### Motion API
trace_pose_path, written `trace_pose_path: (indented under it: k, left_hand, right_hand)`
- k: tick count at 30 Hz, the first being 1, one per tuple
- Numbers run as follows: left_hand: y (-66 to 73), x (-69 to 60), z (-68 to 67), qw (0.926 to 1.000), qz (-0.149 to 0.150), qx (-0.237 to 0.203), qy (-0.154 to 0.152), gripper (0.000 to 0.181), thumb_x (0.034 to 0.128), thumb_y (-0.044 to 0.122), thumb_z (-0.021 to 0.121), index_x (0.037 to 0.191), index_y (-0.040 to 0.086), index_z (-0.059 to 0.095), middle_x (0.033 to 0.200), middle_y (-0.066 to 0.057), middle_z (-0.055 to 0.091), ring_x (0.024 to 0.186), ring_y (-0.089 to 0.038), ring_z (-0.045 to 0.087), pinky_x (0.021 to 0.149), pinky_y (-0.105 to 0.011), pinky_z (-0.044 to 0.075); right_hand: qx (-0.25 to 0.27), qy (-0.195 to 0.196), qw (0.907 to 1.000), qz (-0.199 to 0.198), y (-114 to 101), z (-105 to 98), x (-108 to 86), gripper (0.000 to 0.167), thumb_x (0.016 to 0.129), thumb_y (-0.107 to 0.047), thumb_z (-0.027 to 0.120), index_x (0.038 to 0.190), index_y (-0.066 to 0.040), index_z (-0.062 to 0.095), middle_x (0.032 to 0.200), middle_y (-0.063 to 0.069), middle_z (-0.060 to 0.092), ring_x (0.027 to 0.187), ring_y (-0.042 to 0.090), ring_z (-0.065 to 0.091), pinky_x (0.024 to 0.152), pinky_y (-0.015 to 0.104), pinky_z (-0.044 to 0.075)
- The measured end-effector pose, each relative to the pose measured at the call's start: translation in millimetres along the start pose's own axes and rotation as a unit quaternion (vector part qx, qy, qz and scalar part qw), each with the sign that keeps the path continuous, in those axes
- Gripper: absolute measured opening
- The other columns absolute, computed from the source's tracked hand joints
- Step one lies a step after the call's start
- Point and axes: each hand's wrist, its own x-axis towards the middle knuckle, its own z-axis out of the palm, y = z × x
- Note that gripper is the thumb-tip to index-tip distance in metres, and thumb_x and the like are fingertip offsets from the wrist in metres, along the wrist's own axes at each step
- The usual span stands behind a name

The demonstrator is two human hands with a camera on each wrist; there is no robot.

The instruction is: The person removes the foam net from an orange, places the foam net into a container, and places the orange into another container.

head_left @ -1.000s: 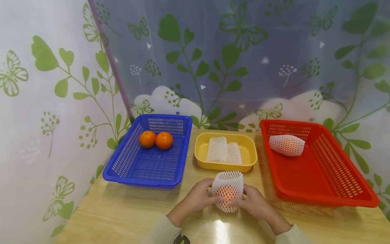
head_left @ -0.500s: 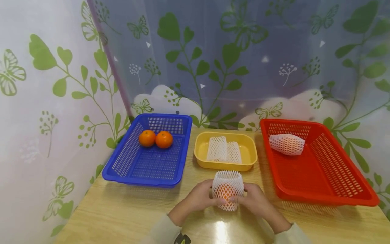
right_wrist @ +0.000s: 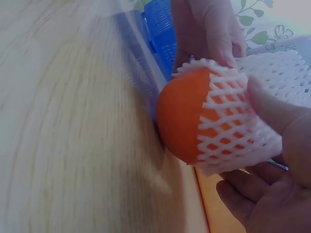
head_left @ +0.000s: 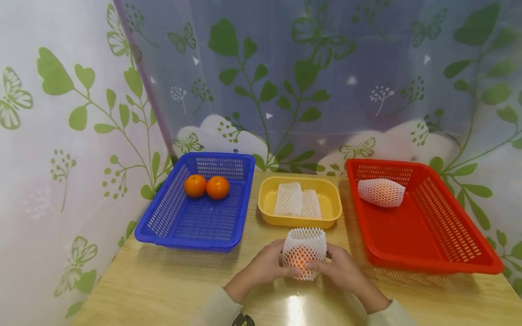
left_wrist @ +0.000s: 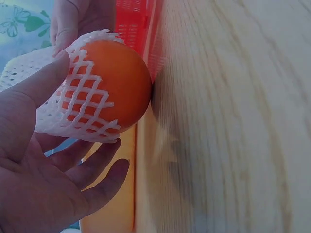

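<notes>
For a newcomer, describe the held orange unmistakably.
At the table, in front of the yellow tray, left hand and right hand hold a net. The orange is inside, bare underneath. The pair in the blue basket lacks netting; the one in the red basket lies unheld.

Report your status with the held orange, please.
Left grip and right grip on foam net; orange partly sleeved, one end bare; no obstruction visible.

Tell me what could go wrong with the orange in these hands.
The lower end of the orange sticks out bare from the mesh sleeve, so it might slip out if lifted like this. The strands are spread open around it, so a hard tug could tear them. The left hand and right hand grip from opposite sides; uneven pressure might skew the sleeve.
</notes>
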Motion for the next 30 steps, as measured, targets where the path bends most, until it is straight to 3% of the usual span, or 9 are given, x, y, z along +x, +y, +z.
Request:
trace_pose_path:
  k: [6, 14, 22, 25, 30]
  left_hand:
    - [-0.2, -0.4, -2.3, 0.9999, -0.012, 0.002, 0.001, 0.060, 0.0801, 0.034, 0.080, 0.133, 0.017, 0.058, 0.136, -0.006, 0.056, 0.125, -0.022, 0.051, 0.106, -0.043, 0.040]
    - [0.4, -4.3, -5.6, 0.9999, -0.009, 0.010, 0.007, 0.051, 0.0828, 0.033, 0.077, 0.128, 0.014, 0.062, 0.131, -0.004, 0.059, 0.121, -0.019, 0.054, 0.104, -0.039, 0.042]
    - [2.8, -6.6, -11.1, 0.9988, -0.016, 0.020, 0.041, 0.034, 0.0851, 0.029, 0.075, 0.112, 0.010, 0.070, 0.117, -0.004, 0.067, 0.108, -0.019, 0.061, 0.097, -0.037, 0.048]
    - [1.1, -7.1, -12.0, 0.9990, -0.023, 0.006, 0.037, 0.037, 0.0852, 0.032, 0.075, 0.114, 0.010, 0.069, 0.116, -0.003, 0.067, 0.107, -0.017, 0.061, 0.097, -0.037, 0.048]
    - [-3.3, -6.6, -11.8, 0.9994, -0.027, 0.006, 0.023, 0.050, 0.0840, 0.039, 0.075, 0.125, 0.012, 0.064, 0.127, -0.003, 0.063, 0.121, -0.020, 0.055, 0.105, -0.041, 0.042]
  right_hand:
    - [0.009, -0.017, 0.9995, 0.026, 3, 4, 0.7, 0.057, 0.080, -0.028, 0.081, 0.124, 0.002, 0.059, 0.121, 0.012, 0.065, 0.121, 0.035, 0.054, 0.103, 0.058, 0.038]
    - [0.002, -0.029, 0.9995, 0.013, 5, 9, 1.5, 0.057, 0.078, -0.032, 0.081, 0.121, 0.000, 0.060, 0.114, 0.009, 0.068, 0.116, 0.033, 0.056, 0.101, 0.060, 0.039]
    - [-0.006, -0.019, 0.9998, 0.009, 4, 11, 0.8, 0.058, 0.076, -0.033, 0.083, 0.118, -0.001, 0.060, 0.112, 0.006, 0.068, 0.113, 0.029, 0.057, 0.101, 0.059, 0.039]
    - [-0.005, -0.018, 0.9998, 0.009, 4, 11, 1.0, 0.058, 0.077, -0.032, 0.083, 0.120, 0.000, 0.060, 0.113, 0.008, 0.068, 0.114, 0.030, 0.057, 0.100, 0.058, 0.041]
    - [-0.007, -0.024, 0.9997, 0.001, 3, 10, 1.5, 0.056, 0.079, -0.032, 0.081, 0.120, 0.000, 0.061, 0.112, 0.006, 0.069, 0.112, 0.027, 0.059, 0.099, 0.056, 0.043]
